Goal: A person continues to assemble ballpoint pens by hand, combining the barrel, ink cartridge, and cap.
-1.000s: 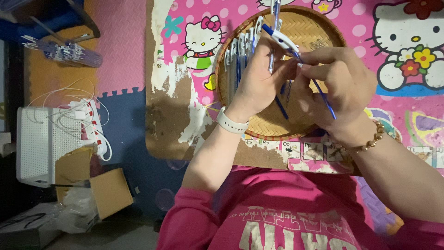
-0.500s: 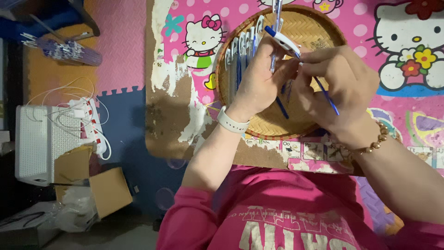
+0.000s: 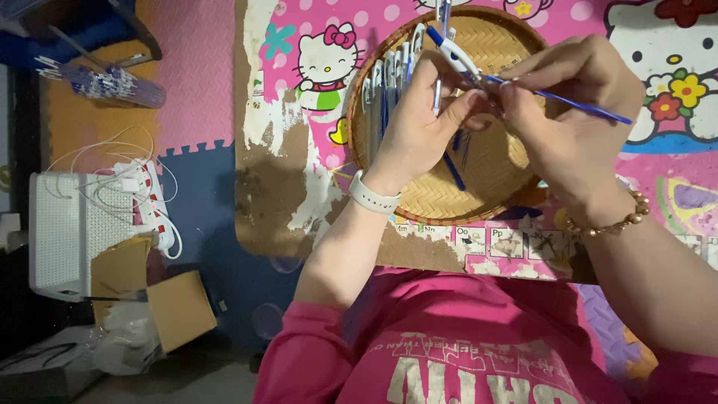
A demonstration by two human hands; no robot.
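My left hand (image 3: 422, 120) pinches a white pen barrel with a blue tip (image 3: 451, 51) above a round woven bamboo tray (image 3: 490, 183). My right hand (image 3: 572, 120) grips a thin blue refill (image 3: 568, 101) whose near end meets the barrel at my fingertips. Several white and blue pens (image 3: 385, 90) lie in a row along the tray's left side. A loose blue refill (image 3: 454, 170) rests in the tray below my left hand. My left wrist wears a white watch band, my right wrist a beaded bracelet.
The tray lies on a worn pink cartoon foam mat (image 3: 299, 112). A bundle of blue refills (image 3: 112, 82) lies at the upper left. A white crate (image 3: 63, 232), a power strip with cables (image 3: 153, 209) and a cardboard box (image 3: 179, 307) stand at left.
The blue refill in my right hand has swung from pointing down to pointing out to the right, and both hands have shifted slightly over the tray.
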